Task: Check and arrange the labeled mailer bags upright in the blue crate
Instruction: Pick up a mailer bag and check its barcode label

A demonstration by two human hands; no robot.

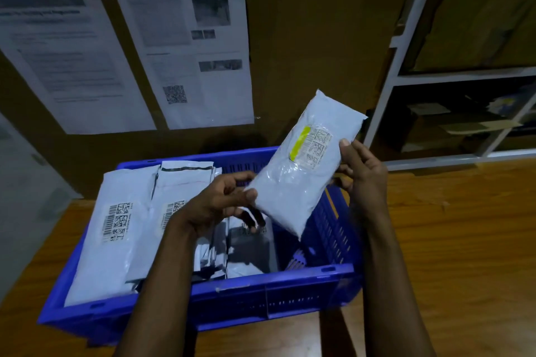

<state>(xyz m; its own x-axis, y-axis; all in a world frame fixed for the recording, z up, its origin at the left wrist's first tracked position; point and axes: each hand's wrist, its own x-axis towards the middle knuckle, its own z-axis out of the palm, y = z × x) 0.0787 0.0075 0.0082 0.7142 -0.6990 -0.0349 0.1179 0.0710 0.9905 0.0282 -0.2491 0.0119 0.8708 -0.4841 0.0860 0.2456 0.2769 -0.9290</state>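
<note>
Above the right end of the blue crate (261, 293), held up in the air: one white mailer bag (290, 191), tilted, label (311, 146) side turned toward the face. Held that way most likely to read the label, with its yellow stripe and little code squares.

Gripped on its right edge by the right hand (362, 177), thumb flat on the front, other fingers curled behind. Pinched at its lower left edge by the left hand (223, 200), thumb on the front, fingers bent underneath. Two hands, probably to keep the soft bag flat and steady for a good look.

Down in the crate, on the left side, more labeled bags (116, 226), leaning back one against the next, codes showing. Leaning like that likely to keep them standing and easy to read. On the right side of the crate, a dark gap with a few bags lying low; hard to tell how many. Good room there for the held bag, next to the row.

Under the crate, a brown wooden table (449, 240). Behind, a cardboard wall (319, 38) with printed paper sheets (185, 46), and a white shelf frame (406, 52) off to the right.

Checking step under way; putting-in step not yet done.
</note>
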